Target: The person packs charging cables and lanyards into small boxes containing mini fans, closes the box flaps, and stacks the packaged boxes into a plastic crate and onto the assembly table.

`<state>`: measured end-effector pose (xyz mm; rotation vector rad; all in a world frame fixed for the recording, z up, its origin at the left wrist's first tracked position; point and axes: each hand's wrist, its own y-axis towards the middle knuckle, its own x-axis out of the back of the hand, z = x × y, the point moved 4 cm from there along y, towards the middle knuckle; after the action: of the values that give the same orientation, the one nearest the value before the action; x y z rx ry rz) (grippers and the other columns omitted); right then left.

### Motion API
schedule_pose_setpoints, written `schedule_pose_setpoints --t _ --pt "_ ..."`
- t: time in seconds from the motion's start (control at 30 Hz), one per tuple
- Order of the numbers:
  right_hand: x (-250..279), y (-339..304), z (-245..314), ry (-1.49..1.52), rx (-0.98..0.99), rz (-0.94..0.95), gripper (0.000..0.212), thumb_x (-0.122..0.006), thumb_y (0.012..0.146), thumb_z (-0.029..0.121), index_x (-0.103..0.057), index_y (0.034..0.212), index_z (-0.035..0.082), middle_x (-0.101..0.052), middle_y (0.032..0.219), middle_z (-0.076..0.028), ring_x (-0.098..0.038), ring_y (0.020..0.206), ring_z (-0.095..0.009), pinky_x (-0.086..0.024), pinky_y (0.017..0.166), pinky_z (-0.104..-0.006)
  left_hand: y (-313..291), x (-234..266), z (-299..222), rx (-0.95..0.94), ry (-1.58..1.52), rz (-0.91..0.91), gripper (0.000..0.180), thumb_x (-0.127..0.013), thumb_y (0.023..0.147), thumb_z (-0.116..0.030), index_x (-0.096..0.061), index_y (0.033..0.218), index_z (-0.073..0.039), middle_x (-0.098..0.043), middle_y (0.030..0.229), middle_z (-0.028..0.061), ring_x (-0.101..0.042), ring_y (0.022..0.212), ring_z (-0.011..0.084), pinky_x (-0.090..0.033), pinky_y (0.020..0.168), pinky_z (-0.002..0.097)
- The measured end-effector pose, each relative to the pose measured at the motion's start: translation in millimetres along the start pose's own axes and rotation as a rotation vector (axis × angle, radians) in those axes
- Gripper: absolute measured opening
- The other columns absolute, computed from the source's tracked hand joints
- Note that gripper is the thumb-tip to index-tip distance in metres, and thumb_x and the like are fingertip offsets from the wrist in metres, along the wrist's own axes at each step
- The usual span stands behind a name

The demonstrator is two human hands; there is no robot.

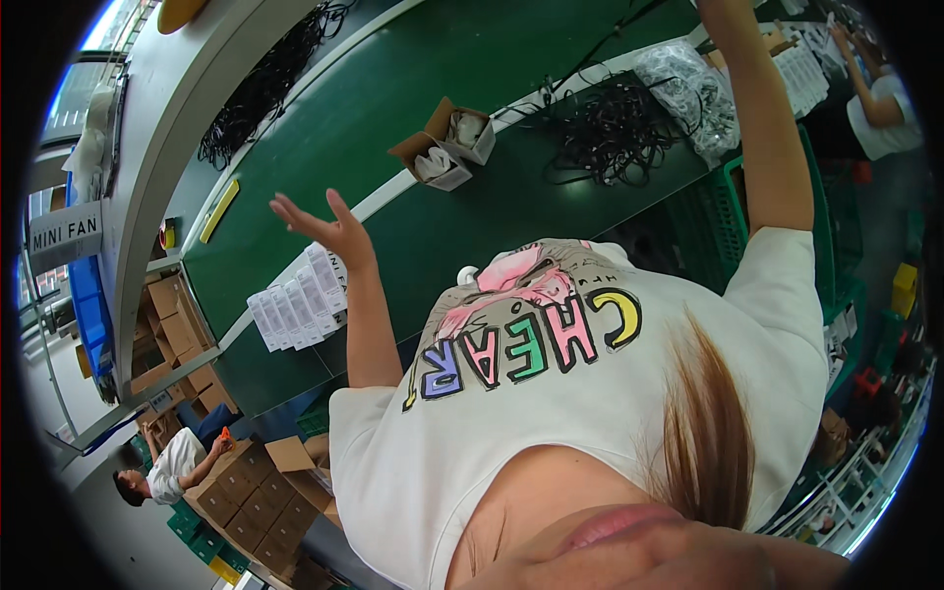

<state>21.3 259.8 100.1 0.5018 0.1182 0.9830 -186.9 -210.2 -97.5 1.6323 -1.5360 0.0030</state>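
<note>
My left hand [334, 231] is raised over the green worktable with its fingers stretched apart, holding nothing. Just below it, a fanned row of flat white printed boxes [298, 303] lies along the table's edge strip. Two small open cartons [444, 169] stand together to the right of the hand, each with something white and wrapped inside. My right arm [772, 128] reaches up past the top edge of the view, so the right hand is cut off. Left of that arm are a tangled heap of black cables [618, 133] and a pile of clear plastic bags [685, 93].
A green belt surface [413, 69] runs behind the table, with a yellow strip [219, 210] on its left side. Green crates [733, 211] sit below my right arm. Stacked brown cartons [251, 501] and a person [177, 462] are at left; another person [880, 108] works at far right.
</note>
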Motion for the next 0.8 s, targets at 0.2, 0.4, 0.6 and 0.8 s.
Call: schedule_pose_setpoints --t 0.2,0.4,0.6,0.8 --pt "-54.7 3.3 65.4 -0.038 -0.174 0.552 0.013 -0.061 0.096 0.01 -0.066 0.1 -0.001 -0.063 0.072 -0.002 -0.06 0.066 -0.008 -0.05 0.061 -0.0231 44.6 -48.5 -236.2 -0.301 -0.593 0.23 0.084 -0.07 0.09 -0.039 -0.024 0.151 -0.004 -0.028 0.152 0.0185 -0.026 0.141 0.0281 -0.021 0.113 0.0468" --pt "-34.1 -3.4 106.9 0.021 0.092 0.551 0.017 -0.062 0.096 0.011 -0.067 0.106 -0.003 -0.067 0.078 -0.005 -0.062 0.067 -0.009 -0.052 0.061 -0.0227 -10.5 -91.1 -336.8 0.186 -1.292 1.174 0.031 -0.063 0.096 -0.034 -0.051 0.095 -0.006 -0.045 0.071 -0.0008 -0.043 0.06 0.0096 -0.039 0.062 0.0273" --pt "66.2 -59.3 32.9 -0.187 -0.187 0.1 0.018 -0.061 0.096 0.012 -0.064 0.107 -0.003 -0.063 0.071 -0.004 -0.06 0.059 -0.008 -0.047 0.053 -0.0195 -44.8 -114.6 -296.9 0.508 -1.425 1.01 0.025 -0.052 0.102 -0.021 -0.053 0.081 -0.007 -0.039 0.063 -0.0046 -0.031 0.052 0.0053 -0.026 0.051 0.0238" --pt "229.4 -186.1 -246.4 -0.755 -0.634 0.185 0.028 -0.057 0.087 0.008 -0.07 0.113 0.005 -0.072 0.098 -0.008 -0.068 0.086 -0.02 -0.054 0.077 -0.0325 -76.9 -132.0 -270.1 0.187 -0.716 0.913 0.031 -0.057 0.101 -0.021 -0.05 0.074 -0.008 -0.037 0.067 -0.0074 -0.029 0.06 0.003 -0.022 0.054 0.0226"
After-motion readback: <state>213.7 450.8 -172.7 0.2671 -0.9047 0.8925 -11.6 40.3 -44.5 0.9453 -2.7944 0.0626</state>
